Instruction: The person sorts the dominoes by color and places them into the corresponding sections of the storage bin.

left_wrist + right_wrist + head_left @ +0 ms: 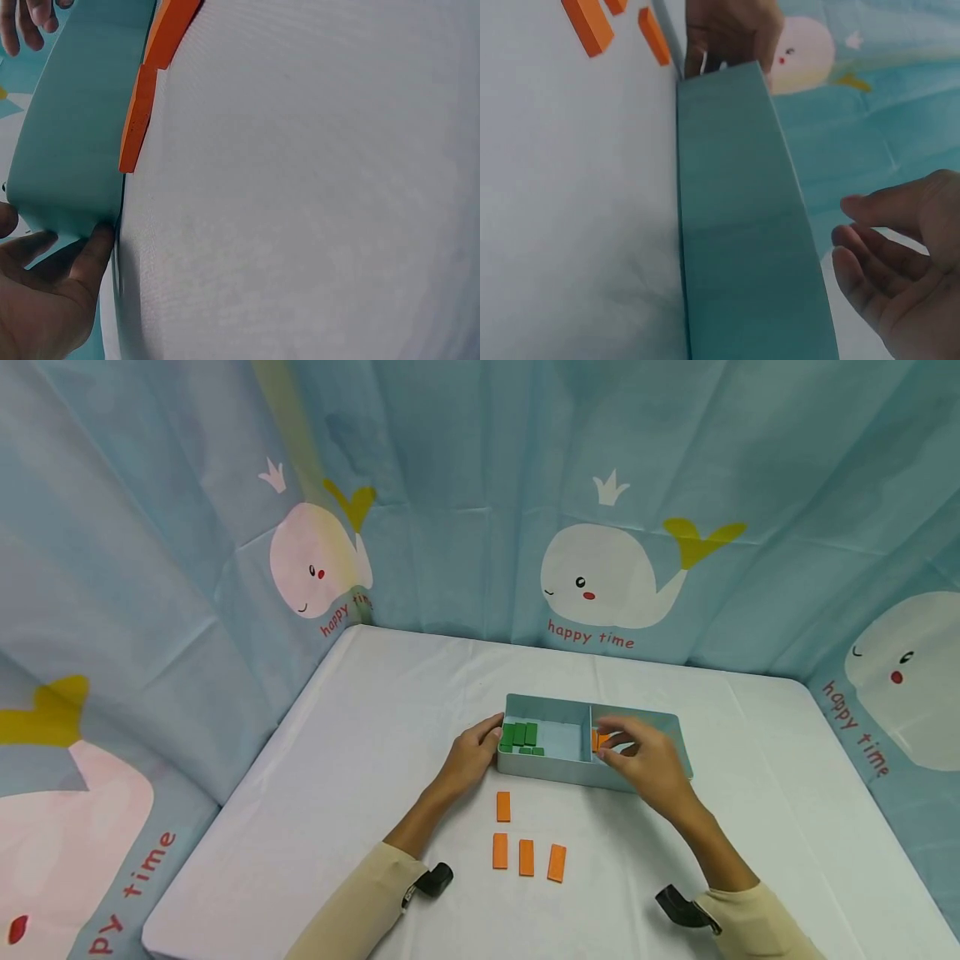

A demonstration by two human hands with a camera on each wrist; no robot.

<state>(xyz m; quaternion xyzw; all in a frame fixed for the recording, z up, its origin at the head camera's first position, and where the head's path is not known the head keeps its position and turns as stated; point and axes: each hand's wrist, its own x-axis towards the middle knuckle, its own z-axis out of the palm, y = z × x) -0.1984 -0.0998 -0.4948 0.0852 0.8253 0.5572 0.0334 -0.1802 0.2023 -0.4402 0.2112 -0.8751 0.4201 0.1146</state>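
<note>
A blue-green box (562, 768) with a divider stands on the table. My left hand (467, 758) touches its left end; in the left wrist view the fingertips rest against the end wall. Green blocks (519, 735) lie in the left compartment. Over the right compartment hovers my right hand (648, 764), fingers loosely bent. The right wrist view shows a gap between thumb and fingers, with nothing held. Orange blocks (596, 741) show in that compartment just beyond the fingertips, partly hidden by the hand.
In front of the box, a single orange block (503, 807) lies on the white tablecloth (360, 777). Nearer me, three more, including a slightly turned orange block (557, 863), form a row. A whale-print curtain (465, 527) hangs behind the table and along its sides.
</note>
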